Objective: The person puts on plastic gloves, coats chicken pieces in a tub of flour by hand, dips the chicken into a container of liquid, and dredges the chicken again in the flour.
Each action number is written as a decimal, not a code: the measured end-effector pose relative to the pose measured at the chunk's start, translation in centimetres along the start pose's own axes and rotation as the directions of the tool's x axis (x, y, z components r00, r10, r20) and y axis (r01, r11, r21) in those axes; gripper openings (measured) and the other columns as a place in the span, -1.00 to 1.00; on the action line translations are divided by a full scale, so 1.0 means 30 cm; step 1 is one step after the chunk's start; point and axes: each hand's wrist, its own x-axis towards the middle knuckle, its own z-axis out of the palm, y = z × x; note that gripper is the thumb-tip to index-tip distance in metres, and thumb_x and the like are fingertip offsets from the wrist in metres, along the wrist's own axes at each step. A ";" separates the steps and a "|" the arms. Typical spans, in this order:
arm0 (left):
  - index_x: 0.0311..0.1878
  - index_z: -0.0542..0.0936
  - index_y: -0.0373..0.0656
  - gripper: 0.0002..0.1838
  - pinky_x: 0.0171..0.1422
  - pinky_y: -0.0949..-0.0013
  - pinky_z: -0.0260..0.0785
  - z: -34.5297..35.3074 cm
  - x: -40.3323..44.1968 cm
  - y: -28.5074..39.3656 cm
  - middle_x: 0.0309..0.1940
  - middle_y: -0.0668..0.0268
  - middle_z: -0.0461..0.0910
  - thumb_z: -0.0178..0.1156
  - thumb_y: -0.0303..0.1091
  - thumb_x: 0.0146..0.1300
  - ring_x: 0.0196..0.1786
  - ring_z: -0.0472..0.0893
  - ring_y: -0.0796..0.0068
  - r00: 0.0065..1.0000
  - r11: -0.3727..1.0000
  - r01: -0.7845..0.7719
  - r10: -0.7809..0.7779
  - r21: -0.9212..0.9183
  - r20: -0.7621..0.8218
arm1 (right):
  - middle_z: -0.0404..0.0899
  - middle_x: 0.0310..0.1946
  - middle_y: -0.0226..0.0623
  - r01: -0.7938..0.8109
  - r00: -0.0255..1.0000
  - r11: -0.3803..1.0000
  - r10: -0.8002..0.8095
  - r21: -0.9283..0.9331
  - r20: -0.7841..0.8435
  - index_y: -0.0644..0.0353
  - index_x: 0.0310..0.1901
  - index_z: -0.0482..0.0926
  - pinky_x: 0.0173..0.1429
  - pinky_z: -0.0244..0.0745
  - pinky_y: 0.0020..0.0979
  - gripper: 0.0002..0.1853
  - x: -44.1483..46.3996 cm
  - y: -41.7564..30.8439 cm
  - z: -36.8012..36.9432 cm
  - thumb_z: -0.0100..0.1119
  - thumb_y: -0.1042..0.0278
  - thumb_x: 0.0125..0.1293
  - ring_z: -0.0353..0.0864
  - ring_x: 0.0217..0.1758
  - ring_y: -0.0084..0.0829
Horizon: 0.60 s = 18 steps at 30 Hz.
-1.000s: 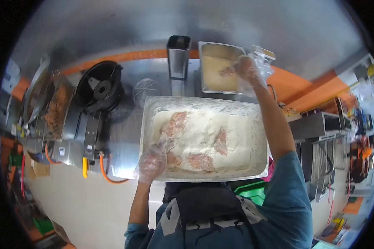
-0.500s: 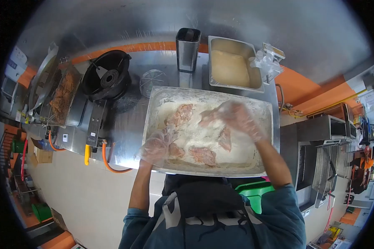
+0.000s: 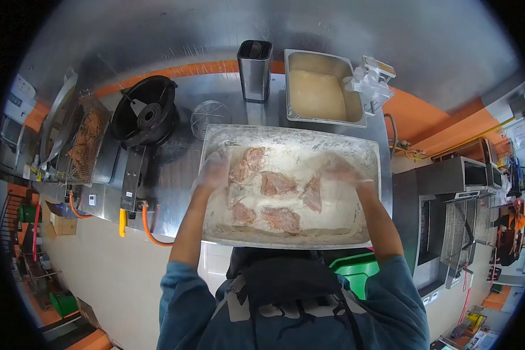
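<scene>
In front of me sits a large metal pan (image 3: 297, 240) with white flour (image 3: 332, 213) in it. Several pieces of raw meat, looking like chicken, lie apart on the flour, among them a middle piece (image 3: 277, 184), a front piece (image 3: 281, 220) and one farther right (image 3: 312, 193). My left hand (image 3: 214, 169), in a clear plastic glove, is at the pan's left wall, beside the upper-left piece (image 3: 248, 165). Over the right half hovers my gloved right hand (image 3: 337, 169), just right of the meat. Motion smears the fingers of both hands.
Behind the pan stand a steel holder (image 3: 255, 73), a deep steel tray (image 3: 318, 96) of pale yellowish contents and a round wire rack (image 3: 210, 116). To the left are a black burner (image 3: 146, 111) and a basket of fried food (image 3: 86, 143). A green bin (image 3: 356, 271) is below.
My left hand has moved up and away along the pan's left side. My right hand has drawn back to the right, and the middle piece of meat now shows uncovered on the flour.
</scene>
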 end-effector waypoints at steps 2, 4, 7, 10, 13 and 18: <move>0.06 0.34 -0.19 -0.55 0.08 0.25 0.18 -0.004 0.072 0.018 0.03 0.10 0.35 -0.14 -0.12 0.18 0.04 0.36 0.20 0.987 0.990 0.117 -0.107 -0.079 0.121 | 0.42 -0.09 -0.12 -0.158 0.987 0.964 0.150 0.214 0.053 0.33 -0.07 0.39 0.00 0.28 -0.39 -0.50 0.046 -0.014 -0.003 0.16 0.13 0.04 0.38 -0.01 -0.37; 0.08 0.34 -0.15 -0.52 0.17 0.28 0.11 -0.037 0.125 0.050 0.12 0.14 0.27 -0.17 -0.06 0.18 0.16 0.28 0.25 0.955 0.975 0.176 -0.137 -0.133 0.262 | 0.37 -0.01 -0.12 -0.225 0.964 0.719 0.261 0.658 0.044 0.30 -0.05 0.40 0.10 0.20 -0.37 -0.52 0.107 -0.099 0.054 0.10 0.10 0.10 0.30 0.07 -0.38; 0.09 0.34 -0.13 -0.50 0.22 0.31 0.06 -0.056 0.184 0.061 0.16 0.15 0.23 -0.18 -0.03 0.18 0.20 0.23 0.27 0.902 0.962 0.217 -0.134 -0.164 0.410 | 0.34 0.03 -0.18 0.608 0.762 0.774 -0.632 -0.179 -0.142 0.25 -0.04 0.40 0.18 0.08 -0.36 -0.53 0.212 -0.076 0.118 0.00 0.04 0.16 0.23 0.12 -0.40; 0.10 0.33 -0.13 -0.49 0.23 0.31 0.05 -0.024 0.231 0.026 0.16 0.15 0.23 -0.19 -0.02 0.18 0.20 0.22 0.27 0.873 0.961 0.229 -0.131 -0.158 0.469 | 0.33 0.07 -0.30 -0.190 0.975 0.812 0.223 0.552 0.007 0.20 0.05 0.34 0.19 0.12 -0.36 -0.52 0.244 -0.353 0.158 -0.06 0.06 0.19 0.28 0.10 -0.36; 0.10 0.32 -0.14 -0.49 0.23 0.32 0.04 -0.005 0.246 0.008 0.16 0.14 0.22 -0.19 -0.01 0.18 0.21 0.22 0.27 0.862 0.954 0.243 -0.130 -0.174 0.490 | 0.33 0.05 -0.28 -0.057 0.996 0.870 0.019 0.489 0.082 0.20 0.05 0.34 0.18 0.14 -0.37 -0.49 0.375 -0.292 0.259 -0.04 0.00 0.17 0.24 0.12 -0.39; 0.11 0.31 -0.15 -0.47 0.25 0.32 0.02 0.003 0.249 -0.018 0.16 0.13 0.22 -0.19 0.00 0.18 0.21 0.22 0.26 0.862 0.947 0.254 -0.130 -0.196 0.490 | 0.30 0.08 -0.26 -0.071 0.971 0.707 -0.112 0.703 0.210 0.20 0.09 0.28 0.19 0.14 -0.38 -0.59 0.314 -0.158 0.225 -0.20 0.19 0.26 0.22 0.14 -0.37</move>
